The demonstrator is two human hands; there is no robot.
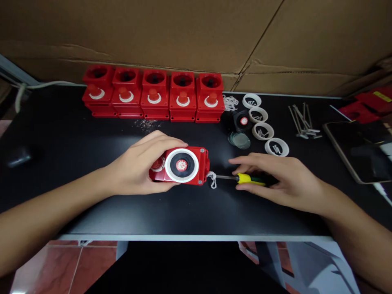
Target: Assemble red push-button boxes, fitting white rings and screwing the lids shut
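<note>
Red box: a glossy red plastic housing lies at the middle of the black tabletop, its corded end to the right.
Left hand: the hand holds the housing at its left part, fingers along the far side, thumb along the near one.
Right hand: the hand is closed lightly around a yellow-and-green-handled screwdriver, forefinger lifted off; the metal shaft points left, towards the housing's right end.
White ring: a ribbed white ring circles the black round face on top. From where I stand, the side walls look the better hold, leaving face and ring unpressed.
Heft and feel: light to moderate, I'd judge; the shell seems stiff, and its shine suggests some slip under dry fingers.
White cord: a short, soft loop at the right end, limp and easily snagged; a poor place to lift from.
Round discs: thin, clear discs lie far right of the housing, probably brittle and slick, best taken by their edges.
Far row: five similar red housings stand side by side, far left.
</note>
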